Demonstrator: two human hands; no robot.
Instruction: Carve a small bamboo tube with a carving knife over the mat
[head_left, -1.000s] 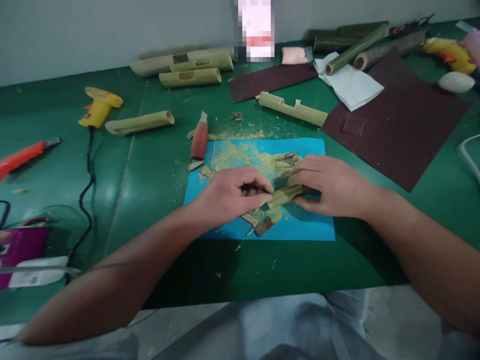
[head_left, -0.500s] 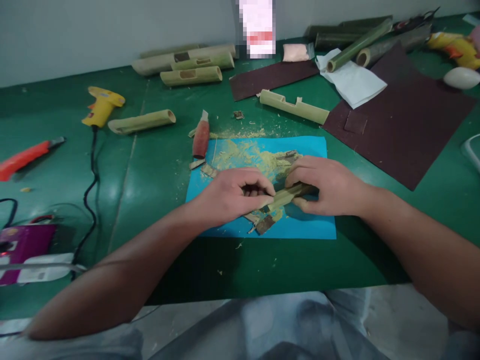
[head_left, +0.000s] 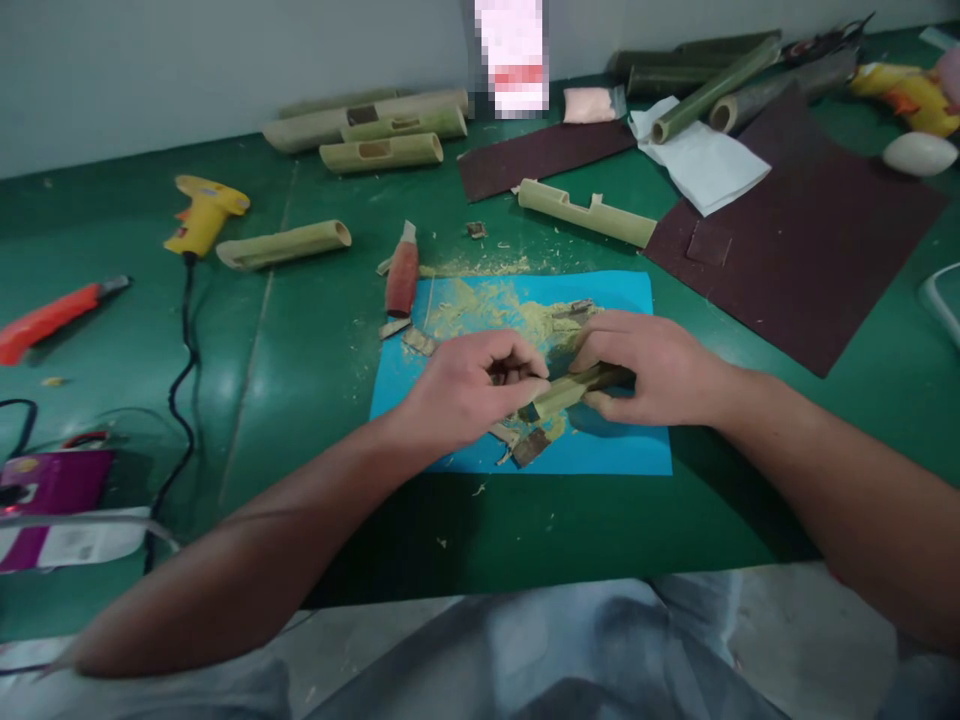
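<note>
My right hand (head_left: 645,365) grips a short split bamboo piece (head_left: 562,396), pale on its near face, fingers over the top and thumb on the near side. Close to the left end of that piece is my left hand (head_left: 487,385), its thumb and forefinger pinched together. What sits in the pinch, if anything, is too small to make out. Both hands are over a blue sheet (head_left: 630,450) strewn with yellowish shavings (head_left: 480,305) and bamboo scraps (head_left: 531,447). A red-handled knife (head_left: 403,275) lies at the sheet's upper left corner.
A yellow glue gun (head_left: 202,215) and a bamboo tube (head_left: 285,245) lie left, with an orange cutter (head_left: 56,318) farther out. Notched bamboo tubes (head_left: 382,150) line the back. A notched bamboo piece (head_left: 585,212), brown sheets (head_left: 817,270) and a white cloth (head_left: 709,165) are right.
My left hand's pinch has shifted slightly up along the bamboo's left end, baring more of that end. The right hand keeps its grip; the view has shifted a little.
</note>
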